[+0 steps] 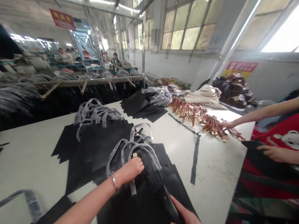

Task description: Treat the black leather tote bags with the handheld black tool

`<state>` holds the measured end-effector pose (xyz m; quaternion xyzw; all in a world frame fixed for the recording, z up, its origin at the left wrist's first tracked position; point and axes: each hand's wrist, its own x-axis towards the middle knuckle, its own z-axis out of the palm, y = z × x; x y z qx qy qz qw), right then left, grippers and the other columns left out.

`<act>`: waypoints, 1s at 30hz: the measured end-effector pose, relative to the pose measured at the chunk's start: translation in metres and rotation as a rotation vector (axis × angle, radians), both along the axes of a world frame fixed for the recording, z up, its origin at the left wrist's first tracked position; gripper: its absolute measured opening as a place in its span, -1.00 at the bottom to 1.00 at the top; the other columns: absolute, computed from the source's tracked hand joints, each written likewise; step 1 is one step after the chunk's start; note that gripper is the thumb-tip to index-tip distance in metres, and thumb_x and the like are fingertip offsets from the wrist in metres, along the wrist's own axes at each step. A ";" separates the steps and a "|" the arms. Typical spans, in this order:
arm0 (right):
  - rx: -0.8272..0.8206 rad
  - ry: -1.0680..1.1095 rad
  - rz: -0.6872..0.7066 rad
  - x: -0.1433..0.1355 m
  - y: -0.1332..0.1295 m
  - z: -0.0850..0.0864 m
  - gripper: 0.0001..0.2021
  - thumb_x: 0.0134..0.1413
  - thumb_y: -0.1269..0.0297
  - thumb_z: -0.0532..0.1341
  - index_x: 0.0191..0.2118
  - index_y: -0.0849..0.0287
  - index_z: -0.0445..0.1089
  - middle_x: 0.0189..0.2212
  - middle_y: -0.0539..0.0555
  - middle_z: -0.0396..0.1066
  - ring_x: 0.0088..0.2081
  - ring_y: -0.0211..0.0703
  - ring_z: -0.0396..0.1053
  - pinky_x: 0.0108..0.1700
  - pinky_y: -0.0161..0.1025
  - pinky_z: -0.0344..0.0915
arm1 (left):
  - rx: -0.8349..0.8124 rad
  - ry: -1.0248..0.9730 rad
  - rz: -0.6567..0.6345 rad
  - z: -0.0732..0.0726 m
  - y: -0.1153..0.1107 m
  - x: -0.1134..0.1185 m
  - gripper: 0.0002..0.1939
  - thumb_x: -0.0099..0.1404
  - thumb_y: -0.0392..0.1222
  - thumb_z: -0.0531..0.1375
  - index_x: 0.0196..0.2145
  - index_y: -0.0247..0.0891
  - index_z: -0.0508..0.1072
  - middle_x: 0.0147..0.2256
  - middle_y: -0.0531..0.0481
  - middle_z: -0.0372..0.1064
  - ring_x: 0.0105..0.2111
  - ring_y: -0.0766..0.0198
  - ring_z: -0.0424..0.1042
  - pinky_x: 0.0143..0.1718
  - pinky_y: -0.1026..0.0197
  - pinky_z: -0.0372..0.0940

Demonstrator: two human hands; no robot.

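On the white table (211,183), the black bag (146,199) is held by its edge in the right hand (186,215), what is gripped by the left hand (133,168) near the gold clasp (135,155) cannot be told, and the handles (154,157) could be tangled by a fast tug.

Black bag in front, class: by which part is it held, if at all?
The left hand is closed on the black bag near its gold fitting; the right hand is at its right edge, grip partly hidden.

Over my feed I see a black bag (149,197) lying over similar bags (181,183), its handles (156,158) wrapped in clear plastic, a gold clasp (135,155) near the top.
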<state>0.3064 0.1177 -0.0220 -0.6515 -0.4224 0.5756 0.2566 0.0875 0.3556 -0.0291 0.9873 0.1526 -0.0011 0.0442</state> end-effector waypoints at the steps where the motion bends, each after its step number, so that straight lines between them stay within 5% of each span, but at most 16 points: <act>1: -0.013 0.033 -0.016 -0.002 -0.002 0.006 -0.18 -0.06 0.13 0.29 0.34 0.14 0.07 -0.36 0.07 0.54 -0.37 -0.05 0.45 -0.30 -0.22 0.36 | -0.080 0.022 0.090 0.005 -0.008 -0.005 -0.83 0.34 -0.27 0.14 -0.43 -0.28 0.41 -0.42 -0.08 0.40 -0.30 0.14 0.41 -0.16 0.11 0.28; 5: -0.062 0.124 -0.068 -0.009 -0.005 0.024 -0.25 0.09 0.18 0.21 0.37 0.08 -0.05 -0.55 -0.08 0.37 -0.54 -0.24 0.27 -0.46 -0.31 0.23 | -0.565 -0.068 0.506 0.007 -0.058 -0.023 -0.60 0.43 -0.03 -0.01 -0.52 -0.24 0.32 -0.57 0.02 0.32 -0.50 0.24 0.38 -0.40 0.24 0.21; 11: -0.130 0.298 0.076 -0.013 -0.006 0.034 -0.31 0.14 0.19 0.22 0.35 -0.04 -0.01 -0.47 -0.10 0.35 -0.51 -0.31 0.24 -0.46 -0.35 0.19 | -1.359 -0.588 1.046 -0.032 -0.144 -0.017 -0.50 0.29 0.33 -0.03 -0.43 -0.19 0.22 -0.67 0.16 0.18 -0.73 0.33 0.21 -0.69 0.31 0.10; 17: -0.200 0.436 0.112 -0.019 0.000 0.043 -0.24 0.08 0.21 0.26 0.36 0.11 -0.02 -0.50 -0.10 0.32 -0.58 -0.37 0.17 -0.50 -0.37 0.16 | -1.505 -0.918 1.099 -0.042 -0.183 0.000 -0.53 0.27 0.28 0.08 -0.38 -0.23 0.23 -0.57 0.13 0.24 -0.66 0.40 0.23 -0.65 0.35 0.15; 25: -0.220 0.409 0.071 -0.021 0.000 0.050 -0.22 0.03 0.11 0.28 0.34 0.12 0.02 -0.50 -0.09 0.32 -0.60 -0.37 0.19 -0.52 -0.36 0.16 | -1.614 -1.100 1.095 -0.037 -0.190 0.006 -0.60 0.28 0.17 0.15 -0.38 -0.26 0.28 -0.50 0.08 0.29 -0.57 0.39 0.27 -0.54 0.32 0.18; 30: -0.186 0.306 -0.050 -0.022 -0.004 0.042 -0.16 -0.01 0.06 0.29 0.35 0.17 -0.02 -0.50 -0.08 0.35 -0.61 -0.34 0.19 -0.52 -0.33 0.16 | -1.910 -1.144 1.207 -0.032 -0.195 0.010 -0.69 0.11 -0.04 0.32 -0.38 -0.29 0.33 -0.46 0.03 0.33 -0.56 0.39 0.25 -0.53 0.30 0.17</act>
